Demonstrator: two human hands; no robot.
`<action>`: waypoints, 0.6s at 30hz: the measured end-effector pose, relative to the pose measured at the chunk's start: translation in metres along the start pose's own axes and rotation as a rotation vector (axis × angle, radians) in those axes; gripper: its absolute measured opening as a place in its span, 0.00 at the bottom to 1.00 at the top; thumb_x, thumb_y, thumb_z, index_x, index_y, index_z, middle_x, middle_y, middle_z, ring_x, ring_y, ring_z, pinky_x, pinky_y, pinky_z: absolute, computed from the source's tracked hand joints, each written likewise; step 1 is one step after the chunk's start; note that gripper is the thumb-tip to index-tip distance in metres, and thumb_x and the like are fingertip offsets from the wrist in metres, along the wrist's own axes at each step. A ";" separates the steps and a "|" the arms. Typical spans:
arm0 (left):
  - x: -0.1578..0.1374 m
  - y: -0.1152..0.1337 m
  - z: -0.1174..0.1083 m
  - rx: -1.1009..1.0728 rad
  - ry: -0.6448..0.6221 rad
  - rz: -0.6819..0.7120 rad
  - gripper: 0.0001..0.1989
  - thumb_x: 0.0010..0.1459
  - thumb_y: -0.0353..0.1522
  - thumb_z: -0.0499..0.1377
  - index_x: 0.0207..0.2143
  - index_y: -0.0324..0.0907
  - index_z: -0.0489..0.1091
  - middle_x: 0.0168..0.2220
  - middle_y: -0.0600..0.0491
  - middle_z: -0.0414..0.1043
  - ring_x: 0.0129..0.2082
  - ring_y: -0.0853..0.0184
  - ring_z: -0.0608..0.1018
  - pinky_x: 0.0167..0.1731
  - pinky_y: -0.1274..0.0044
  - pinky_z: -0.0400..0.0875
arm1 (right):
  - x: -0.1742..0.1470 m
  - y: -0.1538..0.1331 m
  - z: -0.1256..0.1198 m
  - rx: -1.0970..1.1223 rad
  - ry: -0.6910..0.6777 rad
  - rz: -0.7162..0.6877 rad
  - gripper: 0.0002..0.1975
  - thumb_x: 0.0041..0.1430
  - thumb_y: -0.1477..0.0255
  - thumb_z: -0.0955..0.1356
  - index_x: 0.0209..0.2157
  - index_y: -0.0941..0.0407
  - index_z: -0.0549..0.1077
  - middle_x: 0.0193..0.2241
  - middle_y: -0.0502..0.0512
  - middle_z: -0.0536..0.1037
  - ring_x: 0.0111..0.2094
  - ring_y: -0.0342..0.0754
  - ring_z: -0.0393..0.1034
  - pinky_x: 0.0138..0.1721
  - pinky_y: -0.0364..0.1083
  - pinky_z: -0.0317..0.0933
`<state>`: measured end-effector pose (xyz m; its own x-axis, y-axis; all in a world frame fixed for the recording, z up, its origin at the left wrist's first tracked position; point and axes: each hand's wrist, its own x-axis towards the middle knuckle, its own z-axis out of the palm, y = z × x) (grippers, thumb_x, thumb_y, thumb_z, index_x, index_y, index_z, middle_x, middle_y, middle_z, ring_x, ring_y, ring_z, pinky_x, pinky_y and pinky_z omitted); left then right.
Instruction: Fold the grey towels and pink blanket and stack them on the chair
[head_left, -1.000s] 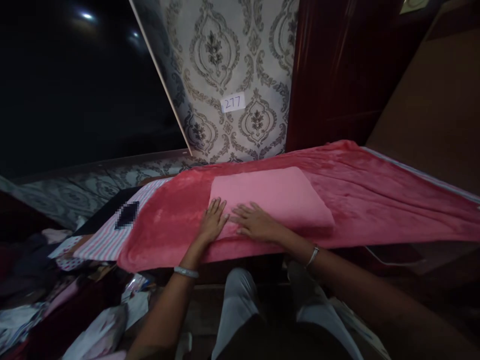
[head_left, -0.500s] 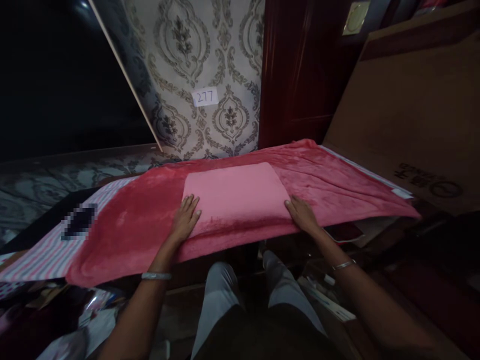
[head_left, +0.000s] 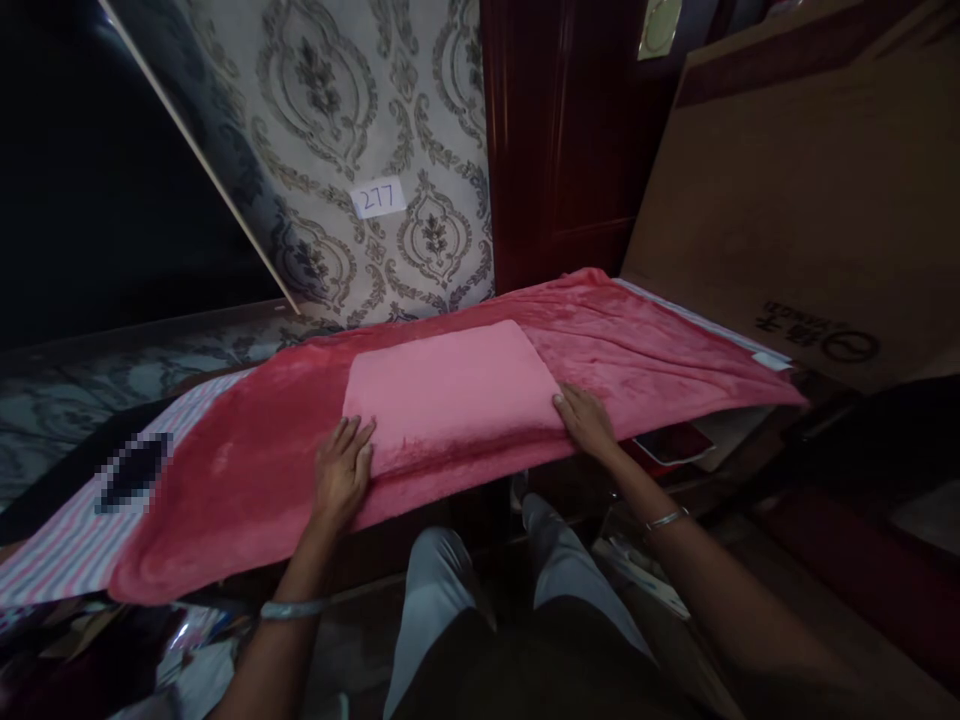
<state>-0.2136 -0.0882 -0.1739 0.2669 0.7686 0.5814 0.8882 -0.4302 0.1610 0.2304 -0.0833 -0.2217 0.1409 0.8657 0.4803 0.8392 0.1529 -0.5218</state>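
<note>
A light pink, rectangular padded piece of cloth (head_left: 450, 385), perhaps folded, lies flat on a plush red-pink blanket (head_left: 255, 460). At its front left corner rests my left hand (head_left: 343, 470), fingers a little apart, palm down, partly on the blanket. My right hand (head_left: 586, 420) lies at the right edge near the front corner, with the thumb on the pink cloth and the other fingers stretched out. Neither hand grips anything. A darker red, fuzzy strip shows along the cloth's front edge.
Striped fabric (head_left: 67, 545) shows under the blanket at the left, with a dark pixelated object (head_left: 135, 475) on it. A large cardboard box (head_left: 795, 200) stands at the right. Patterned wallpaper with a "277" label (head_left: 379, 197) is behind. Bags and clutter (head_left: 187, 660) lie below left.
The view has swung slightly to the right. My left hand has slid a little toward me along the cloth's left edge. My right hand stays at the right edge.
</note>
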 end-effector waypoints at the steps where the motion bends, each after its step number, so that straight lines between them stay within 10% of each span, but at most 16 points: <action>1: -0.007 0.003 -0.002 -0.001 0.005 0.025 0.25 0.68 0.42 0.46 0.59 0.42 0.70 0.64 0.42 0.66 0.67 0.51 0.63 0.65 0.53 0.59 | 0.000 0.000 -0.001 0.025 0.003 -0.007 0.28 0.70 0.59 0.53 0.58 0.57 0.72 0.56 0.63 0.75 0.58 0.60 0.67 0.60 0.62 0.59; 10: -0.035 0.014 -0.017 -0.073 -0.115 -0.100 0.31 0.63 0.39 0.56 0.67 0.46 0.56 0.71 0.41 0.49 0.68 0.51 0.60 0.61 0.59 0.67 | -0.026 -0.011 -0.022 0.213 -0.001 -0.233 0.37 0.64 0.55 0.64 0.70 0.53 0.53 0.72 0.61 0.45 0.71 0.59 0.42 0.67 0.63 0.46; 18: -0.029 0.007 -0.022 -0.009 -0.210 -0.102 0.34 0.57 0.24 0.52 0.67 0.46 0.56 0.71 0.40 0.48 0.65 0.50 0.66 0.57 0.59 0.72 | -0.034 -0.016 -0.024 0.104 -0.092 -0.268 0.39 0.57 0.75 0.65 0.70 0.50 0.53 0.72 0.59 0.46 0.70 0.58 0.48 0.64 0.61 0.57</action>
<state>-0.2233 -0.1234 -0.1720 0.2486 0.8894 0.3836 0.9115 -0.3488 0.2180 0.2250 -0.1266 -0.2132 -0.1305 0.8265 0.5476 0.7814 0.4257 -0.4563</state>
